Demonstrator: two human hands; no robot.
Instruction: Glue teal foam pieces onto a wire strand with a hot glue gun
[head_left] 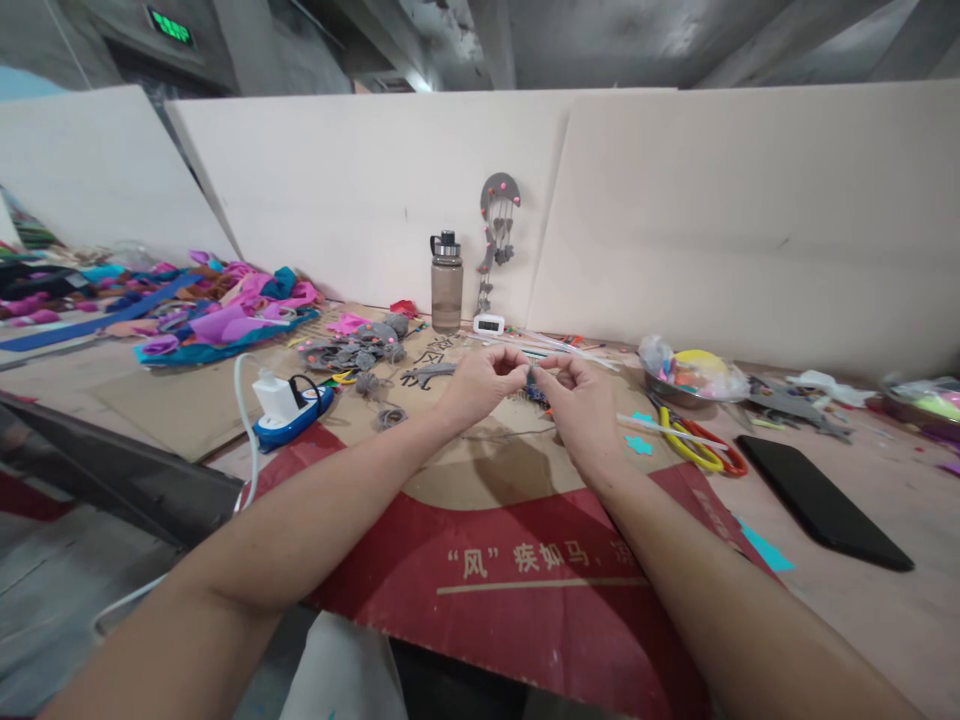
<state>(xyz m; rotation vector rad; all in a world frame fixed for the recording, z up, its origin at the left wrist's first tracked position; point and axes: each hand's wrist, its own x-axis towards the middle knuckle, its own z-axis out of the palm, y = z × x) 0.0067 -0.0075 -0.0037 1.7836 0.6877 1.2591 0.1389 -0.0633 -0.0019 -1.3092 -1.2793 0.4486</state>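
My left hand [487, 385] and my right hand [581, 405] meet above a red and brown cardboard sheet [480, 470], fingertips almost touching. The right thumb and fingers pinch a small grey piece [532, 376], too small to name. The left fingers are closed in a pinch beside it; whatever they hold is hidden. A thin grey strand [510, 434] runs across the cardboard below both hands. Grey felt-like pieces [349, 345] with pink dots lie to the left, near a loose coil of grey yarn [391, 416].
A water bottle [447, 290] and small digital clock [489, 325] stand ahead, below a hanging grey moon ornament [500, 195]. Scissors [701, 440] and a black phone [821, 500] lie right. A blue power strip [292, 420] sits left, near coloured fabric scraps [232, 310].
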